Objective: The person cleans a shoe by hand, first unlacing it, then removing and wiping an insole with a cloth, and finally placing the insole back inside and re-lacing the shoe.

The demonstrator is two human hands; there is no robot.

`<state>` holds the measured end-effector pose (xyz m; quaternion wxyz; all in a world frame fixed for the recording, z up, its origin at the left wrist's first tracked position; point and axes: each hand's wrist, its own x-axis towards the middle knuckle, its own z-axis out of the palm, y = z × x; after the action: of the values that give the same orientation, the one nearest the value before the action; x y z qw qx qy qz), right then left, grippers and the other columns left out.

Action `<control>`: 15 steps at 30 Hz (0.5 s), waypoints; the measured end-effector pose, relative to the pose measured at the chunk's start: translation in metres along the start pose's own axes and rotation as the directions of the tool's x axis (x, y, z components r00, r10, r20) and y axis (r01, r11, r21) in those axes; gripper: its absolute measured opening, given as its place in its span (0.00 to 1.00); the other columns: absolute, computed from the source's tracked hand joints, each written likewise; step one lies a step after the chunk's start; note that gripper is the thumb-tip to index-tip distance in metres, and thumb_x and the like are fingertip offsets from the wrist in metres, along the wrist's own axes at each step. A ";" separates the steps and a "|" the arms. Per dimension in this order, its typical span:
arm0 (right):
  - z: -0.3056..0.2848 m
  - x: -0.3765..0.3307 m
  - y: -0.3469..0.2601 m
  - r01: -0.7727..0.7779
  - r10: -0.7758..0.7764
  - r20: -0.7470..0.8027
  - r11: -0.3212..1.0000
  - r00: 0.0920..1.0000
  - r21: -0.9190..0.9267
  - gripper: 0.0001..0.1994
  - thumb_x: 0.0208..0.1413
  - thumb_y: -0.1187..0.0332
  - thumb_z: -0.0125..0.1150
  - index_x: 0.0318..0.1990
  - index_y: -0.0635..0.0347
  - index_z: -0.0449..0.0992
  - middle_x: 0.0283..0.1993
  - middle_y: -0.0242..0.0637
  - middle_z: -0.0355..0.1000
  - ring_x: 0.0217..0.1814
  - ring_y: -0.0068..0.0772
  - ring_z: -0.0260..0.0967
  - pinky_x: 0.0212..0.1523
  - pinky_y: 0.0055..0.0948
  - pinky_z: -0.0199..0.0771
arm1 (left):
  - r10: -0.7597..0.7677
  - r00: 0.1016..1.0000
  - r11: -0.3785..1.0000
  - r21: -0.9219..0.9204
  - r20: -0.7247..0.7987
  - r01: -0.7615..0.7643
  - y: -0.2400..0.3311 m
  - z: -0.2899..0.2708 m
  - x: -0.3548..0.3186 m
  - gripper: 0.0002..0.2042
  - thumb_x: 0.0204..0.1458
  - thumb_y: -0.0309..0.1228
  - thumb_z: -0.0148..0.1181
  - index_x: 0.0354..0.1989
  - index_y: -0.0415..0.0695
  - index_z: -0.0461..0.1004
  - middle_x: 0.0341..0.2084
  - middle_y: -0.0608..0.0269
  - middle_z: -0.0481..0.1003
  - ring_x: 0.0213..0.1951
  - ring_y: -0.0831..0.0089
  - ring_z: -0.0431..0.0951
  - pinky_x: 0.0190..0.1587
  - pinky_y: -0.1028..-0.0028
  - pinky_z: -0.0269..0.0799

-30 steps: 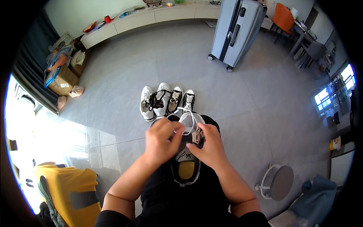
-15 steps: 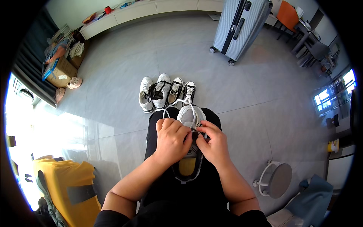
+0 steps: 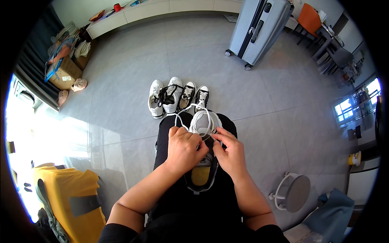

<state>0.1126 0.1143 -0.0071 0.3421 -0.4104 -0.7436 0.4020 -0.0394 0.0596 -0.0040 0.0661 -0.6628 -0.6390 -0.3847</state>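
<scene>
On my lap lies a grey and white sneaker (image 3: 200,176), its toe pointing away from me and its yellow insole showing at the heel end. A white shoelace (image 3: 192,106) arcs loosely over the toe. My left hand (image 3: 184,150) is closed at the left of the shoe's opening, fingers curled around the lace; its fingertips are partly hidden. At the right side of the eyelets, my right hand (image 3: 230,152) pinches the lace between thumb and forefinger. Beyond my knees stand a pair of white shoes (image 3: 173,95) with black laces and smaller black-and-white canvas shoes (image 3: 201,97).
A silver suitcase (image 3: 259,32) stands on the grey tiled floor ahead right. A round stool (image 3: 298,193) is at right, near a blue cloth (image 3: 330,214). Yellow cloth (image 3: 67,194) covers something at left. A cardboard box (image 3: 67,75) sits by the curtain.
My right hand has shifted slightly, and the lace loop near its fingertips is wider and hangs lower over the shoe's tongue. My left hand stays almost in place.
</scene>
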 end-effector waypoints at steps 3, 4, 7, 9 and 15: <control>0.000 0.000 -0.001 -0.014 0.014 0.004 1.000 1.000 0.010 0.11 0.48 0.75 0.57 0.40 0.68 0.78 0.51 0.52 0.72 0.53 0.49 0.71 0.50 0.37 0.73 | 0.006 1.000 1.000 0.029 0.016 -0.007 0.000 0.000 0.000 0.08 0.32 0.28 0.63 0.13 0.47 0.68 0.11 0.67 0.68 0.22 0.67 0.68 0.35 0.67 0.60; -0.001 0.000 -0.001 -0.020 0.020 0.004 1.000 1.000 0.012 0.11 0.48 0.75 0.57 0.40 0.68 0.78 0.51 0.52 0.72 0.53 0.49 0.71 0.50 0.36 0.73 | 0.013 1.000 0.999 0.039 0.026 -0.014 -0.001 0.000 0.000 0.08 0.31 0.28 0.64 0.13 0.47 0.69 0.12 0.67 0.69 0.22 0.68 0.68 0.34 0.68 0.60; -0.001 0.001 -0.002 -0.024 0.024 0.010 0.999 1.000 0.024 0.12 0.48 0.76 0.56 0.40 0.68 0.77 0.51 0.51 0.72 0.53 0.48 0.71 0.50 0.36 0.73 | 0.024 0.999 0.999 0.037 0.037 -0.025 -0.001 -0.001 -0.001 0.07 0.31 0.28 0.64 0.13 0.47 0.69 0.12 0.67 0.68 0.22 0.67 0.68 0.35 0.67 0.60; -0.001 0.001 -0.003 -0.022 0.021 0.013 1.000 1.000 0.013 0.12 0.48 0.76 0.56 0.41 0.68 0.77 0.51 0.51 0.72 0.53 0.48 0.71 0.49 0.35 0.73 | 0.027 0.999 0.999 0.024 0.027 -0.027 -0.001 0.001 0.000 0.07 0.31 0.27 0.64 0.13 0.47 0.69 0.12 0.67 0.68 0.22 0.67 0.68 0.36 0.67 0.60; -0.002 0.001 -0.006 -0.049 0.049 0.019 0.999 0.999 0.020 0.12 0.48 0.76 0.56 0.41 0.68 0.77 0.52 0.51 0.72 0.53 0.47 0.71 0.49 0.34 0.74 | 0.006 1.000 1.000 0.018 -0.018 -0.006 0.001 0.002 -0.001 0.07 0.32 0.27 0.64 0.14 0.47 0.70 0.12 0.67 0.69 0.22 0.67 0.68 0.37 0.66 0.61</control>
<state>0.1116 0.1136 -0.0007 0.3295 -0.4213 -0.7324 0.4214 -0.0378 0.0602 -0.0058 0.0788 -0.6606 -0.6398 -0.3848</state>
